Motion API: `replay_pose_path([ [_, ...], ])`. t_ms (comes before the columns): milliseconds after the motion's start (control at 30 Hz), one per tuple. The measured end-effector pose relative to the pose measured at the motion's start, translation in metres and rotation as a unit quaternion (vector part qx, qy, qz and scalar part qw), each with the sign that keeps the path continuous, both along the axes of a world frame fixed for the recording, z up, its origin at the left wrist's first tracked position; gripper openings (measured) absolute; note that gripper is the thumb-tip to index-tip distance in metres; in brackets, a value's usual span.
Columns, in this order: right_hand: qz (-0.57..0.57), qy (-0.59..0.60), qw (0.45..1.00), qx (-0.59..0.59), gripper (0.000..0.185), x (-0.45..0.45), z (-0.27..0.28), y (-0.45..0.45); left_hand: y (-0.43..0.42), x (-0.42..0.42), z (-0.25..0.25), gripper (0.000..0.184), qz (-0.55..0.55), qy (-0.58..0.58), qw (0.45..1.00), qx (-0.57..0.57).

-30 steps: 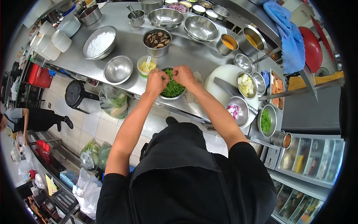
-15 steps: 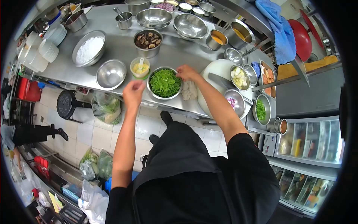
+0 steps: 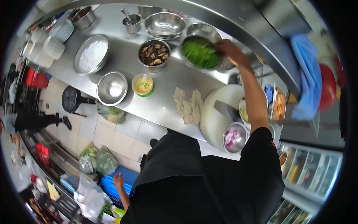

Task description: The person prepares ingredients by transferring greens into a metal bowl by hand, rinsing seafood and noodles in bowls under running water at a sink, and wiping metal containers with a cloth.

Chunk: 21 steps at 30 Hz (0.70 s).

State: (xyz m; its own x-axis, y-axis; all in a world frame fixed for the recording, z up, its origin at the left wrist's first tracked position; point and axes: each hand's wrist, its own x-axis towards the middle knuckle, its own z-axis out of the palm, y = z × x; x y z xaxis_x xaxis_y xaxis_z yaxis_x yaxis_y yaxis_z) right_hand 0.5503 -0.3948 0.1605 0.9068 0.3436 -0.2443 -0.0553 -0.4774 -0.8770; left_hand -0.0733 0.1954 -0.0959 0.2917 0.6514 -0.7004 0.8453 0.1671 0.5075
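The bowl (image 3: 191, 65) of greens (image 3: 201, 52) has left its spot beside the cloth (image 3: 189, 105) for the far side of the tabletop (image 3: 160, 112). Nearest, the left hand (image 3: 119, 180) hangs low by the blue box (image 3: 110, 186), loosely curled; its grip I cannot tell. Beyond, the right hand (image 3: 231, 52) pinches the bowl's rim, overlapping a steel bowl (image 3: 207, 30) in view. This seems a one-handed carry, calling for a firm, level hold.

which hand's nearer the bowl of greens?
Right. The right hand grips the bowl of greens at its rim; the left hand is well away from it, toward the picture's lower left.
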Motion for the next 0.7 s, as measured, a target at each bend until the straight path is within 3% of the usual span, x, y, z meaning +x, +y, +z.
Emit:
replay_pose_path([
  [100,-0.115,-0.032,0.990,0.079,0.020,0.090,-0.001,-0.053,-0.044,-0.023,-0.018,0.037,0.060,0.027,0.997,-0.040],
  [233,-0.350,-0.056,0.921,0.160,0.026,0.224,-0.064,-0.097,-0.112,-0.027,0.005,0.046,0.111,0.042,0.985,-0.129],
  [300,-0.435,-0.051,0.888,0.142,0.029,0.272,-0.101,-0.102,-0.132,-0.024,0.013,0.047,0.121,-0.011,0.987,-0.101],
  [433,-0.558,-0.038,0.828,0.042,0.036,0.317,-0.142,-0.104,-0.146,-0.044,0.009,0.048,0.120,0.005,0.989,-0.087],
  [533,-0.561,-0.015,0.828,0.021,0.035,0.339,-0.171,-0.111,-0.156,-0.060,0.006,0.049,0.152,0.003,0.984,-0.094],
  [633,-0.608,0.027,0.794,-0.016,0.031,0.363,-0.208,-0.136,-0.159,-0.064,-0.002,0.049,0.140,0.036,0.986,-0.085],
  [700,-0.428,0.039,0.902,0.050,0.032,0.369,-0.233,-0.155,-0.160,-0.055,-0.002,0.047,0.113,0.033,0.990,-0.075],
])
